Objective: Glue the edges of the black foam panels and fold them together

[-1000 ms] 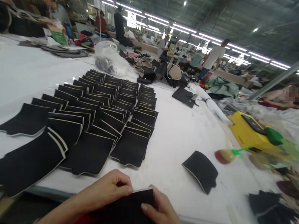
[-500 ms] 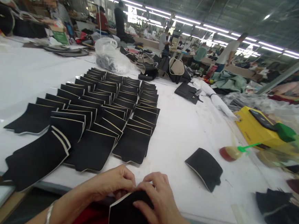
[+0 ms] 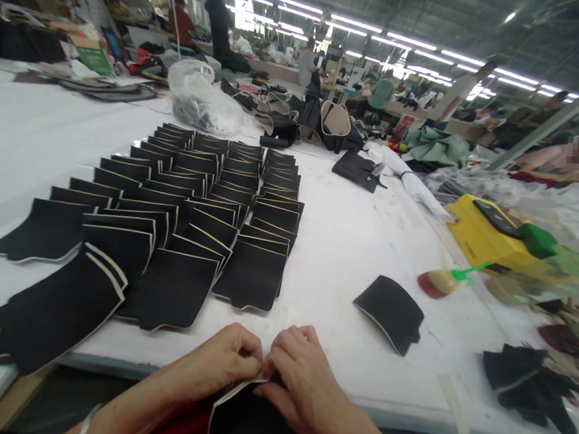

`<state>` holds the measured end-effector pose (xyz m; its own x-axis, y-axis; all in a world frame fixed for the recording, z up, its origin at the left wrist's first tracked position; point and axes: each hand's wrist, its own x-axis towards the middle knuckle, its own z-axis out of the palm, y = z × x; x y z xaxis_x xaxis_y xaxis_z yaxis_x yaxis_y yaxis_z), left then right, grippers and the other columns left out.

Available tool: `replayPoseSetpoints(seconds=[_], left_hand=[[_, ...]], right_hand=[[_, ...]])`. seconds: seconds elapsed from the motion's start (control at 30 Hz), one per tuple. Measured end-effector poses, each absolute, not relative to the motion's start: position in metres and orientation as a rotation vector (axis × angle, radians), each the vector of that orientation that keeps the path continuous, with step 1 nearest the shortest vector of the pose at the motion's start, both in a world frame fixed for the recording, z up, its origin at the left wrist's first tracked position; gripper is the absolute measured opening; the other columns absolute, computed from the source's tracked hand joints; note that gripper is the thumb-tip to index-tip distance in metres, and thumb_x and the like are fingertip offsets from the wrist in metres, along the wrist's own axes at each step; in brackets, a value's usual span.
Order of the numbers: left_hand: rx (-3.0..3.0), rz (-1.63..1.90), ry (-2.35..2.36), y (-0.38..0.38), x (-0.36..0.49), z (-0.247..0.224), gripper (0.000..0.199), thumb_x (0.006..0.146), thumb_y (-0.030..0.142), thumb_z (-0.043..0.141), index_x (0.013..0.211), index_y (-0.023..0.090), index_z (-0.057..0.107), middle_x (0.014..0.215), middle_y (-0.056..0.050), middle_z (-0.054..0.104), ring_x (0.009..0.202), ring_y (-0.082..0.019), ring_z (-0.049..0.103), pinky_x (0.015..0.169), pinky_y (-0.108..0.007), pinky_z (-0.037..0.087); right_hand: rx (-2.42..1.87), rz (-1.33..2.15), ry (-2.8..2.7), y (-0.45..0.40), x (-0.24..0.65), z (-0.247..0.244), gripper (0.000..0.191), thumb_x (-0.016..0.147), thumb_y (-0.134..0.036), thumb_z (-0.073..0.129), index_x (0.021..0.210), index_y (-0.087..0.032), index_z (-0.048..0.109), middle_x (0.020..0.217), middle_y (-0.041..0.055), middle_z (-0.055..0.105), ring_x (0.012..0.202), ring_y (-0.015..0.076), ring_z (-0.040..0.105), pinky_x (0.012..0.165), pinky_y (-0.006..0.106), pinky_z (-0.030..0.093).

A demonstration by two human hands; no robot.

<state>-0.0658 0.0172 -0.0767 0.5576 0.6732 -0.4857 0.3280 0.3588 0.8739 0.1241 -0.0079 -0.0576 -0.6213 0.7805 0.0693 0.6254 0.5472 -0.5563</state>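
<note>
A black panel (image 3: 246, 422) that looks like leather, with a pale cut edge, is held upright at the table's near edge, close to my body. My right hand (image 3: 304, 379) grips its upper right part, thumb on the near face and fingers curled over the top. My left hand (image 3: 233, 356) is closed in a pinch at the panel's top edge, its fingertips against those of my right hand. What lies between the fingertips is hidden. Beyond my hands, overlapping rows of similar black panels (image 3: 166, 287) cover the left part of the white table (image 3: 337, 247).
A single black panel (image 3: 389, 313) lies to the right. Past it are a squeeze bottle (image 3: 437, 283) with a green nozzle, a yellow box (image 3: 486, 236) and black scraps (image 3: 529, 390). A plastic bag (image 3: 203, 100) and black bags (image 3: 321, 122) stand farther back. Several people work around.
The view has shifted slightly, so the table things appear a little lower to the left and higher to the right. Both hands stay at the panel's top edge, with the right fingers curled more closely.
</note>
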Motion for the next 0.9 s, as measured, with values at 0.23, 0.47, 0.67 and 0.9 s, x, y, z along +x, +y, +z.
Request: replayPoseSetpoints(seconds=[0.23,0.47,0.67,0.9], left_hand=[[1.37,0.261,0.979,0.02,-0.068,-0.072,0.02,0.073,0.029,0.053,0.061,0.013,0.054,0.06,0.004,0.04,0.061,-0.01,0.033,0.054,-0.022,0.025],[1.577,0.215,1.13,0.02,-0.064,-0.075,0.015,0.068,0.024,0.049,0.057,0.015,0.054,0.054,0.005,0.04,0.058,-0.01,0.036,0.051,-0.022,0.023],[1.663,0.17,1.245,0.021,-0.067,-0.072,0.017,0.065,0.022,0.046,0.06,0.015,0.06,0.055,0.003,0.049,0.059,-0.012,0.043,0.053,-0.022,0.026],[1.494,0.231,1.024,0.019,-0.063,-0.073,0.018,0.074,0.026,0.05,0.064,0.014,0.058,0.059,0.004,0.045,0.061,-0.011,0.039,0.055,-0.021,0.028]], right_hand=[[-1.13,0.759,-2.52,-0.002,0.127,-0.051,0.022,0.081,-0.022,0.075,0.089,-0.019,0.055,0.101,0.0011,0.055,0.097,0.0191,0.046,0.087,0.034,0.032],[-1.078,0.731,-2.783,-0.008,0.123,-0.032,0.011,0.089,-0.02,0.063,0.086,-0.018,0.053,0.098,0.0033,0.056,0.096,0.0203,0.046,0.086,0.036,0.035],[-0.919,0.438,-2.783,-0.034,0.13,-0.058,0.03,0.074,-0.032,0.079,0.076,-0.019,0.052,0.089,0.0026,0.057,0.087,0.0209,0.047,0.101,0.044,0.029],[-1.023,0.822,-2.529,-0.034,0.136,-0.05,0.029,0.075,-0.015,0.074,0.078,-0.021,0.045,0.095,-0.0005,0.057,0.096,0.0184,0.049,0.111,0.042,0.02]])
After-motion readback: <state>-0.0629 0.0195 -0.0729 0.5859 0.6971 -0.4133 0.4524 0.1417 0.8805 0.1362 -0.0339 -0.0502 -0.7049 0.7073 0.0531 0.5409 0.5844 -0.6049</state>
